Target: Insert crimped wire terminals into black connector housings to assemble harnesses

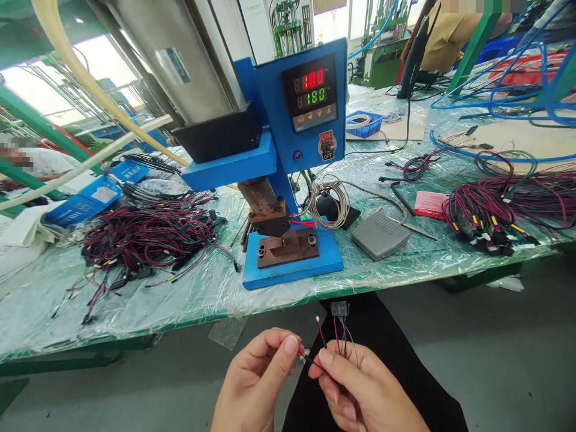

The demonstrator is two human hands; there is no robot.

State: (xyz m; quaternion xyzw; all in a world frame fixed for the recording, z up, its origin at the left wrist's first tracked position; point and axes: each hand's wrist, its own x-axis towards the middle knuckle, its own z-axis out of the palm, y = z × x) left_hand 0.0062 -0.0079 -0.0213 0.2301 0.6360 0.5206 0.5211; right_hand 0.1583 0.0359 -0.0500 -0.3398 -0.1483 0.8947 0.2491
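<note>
In front of the bench edge, above my lap, my right hand [360, 384] pinches a bundle of thin red, black and green wires [344, 336]. A black plug connector [339, 309] tops the bundle, and one short red wire end [319, 327] with a small pale tip sticks up beside it. My left hand [265, 372] is closed, thumb against forefinger, on the end of a dark wire [310, 359] that runs across to my right hand. What sits at its fingertips is partly hidden. Beyond both hands stands a blue heated press [292, 264].
The press display [315, 87] reads 180 in red and green. A heap of red and black cables [148, 234] lies left, another bundle [490, 210] right. A grey foot pedal [380, 234] rests on the plastic-covered bench [198, 300]. Blue air hoses [504, 159] lie far right. Other people are partly visible behind.
</note>
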